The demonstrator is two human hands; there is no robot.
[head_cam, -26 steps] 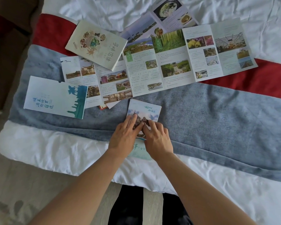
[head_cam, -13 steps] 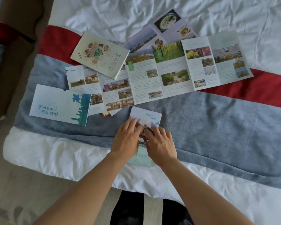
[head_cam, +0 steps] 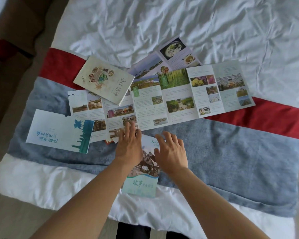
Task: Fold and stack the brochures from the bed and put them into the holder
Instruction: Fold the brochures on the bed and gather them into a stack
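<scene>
A folded brochure with a teal lower band lies flat at the bed's near edge. My left hand is spread, its fingertips reaching onto the lower edge of an unfolded brochure. My right hand hovers open over the folded brochure's right side. A long unfolded brochure stretches to the right. A closed cream booklet lies on top at the back left. A folded pale blue brochure rests at the left. No holder is in view.
Another open brochure with food photos sits behind the long one. The bed has a white sheet and a red and blue-grey runner. Brown furniture stands at the left. The floor lies below the bed's edge.
Both hands have lifted off the folded brochure and moved forward with fingers spread. The left hand now reaches the unfolded brochure behind it. The camera view has shifted down.
</scene>
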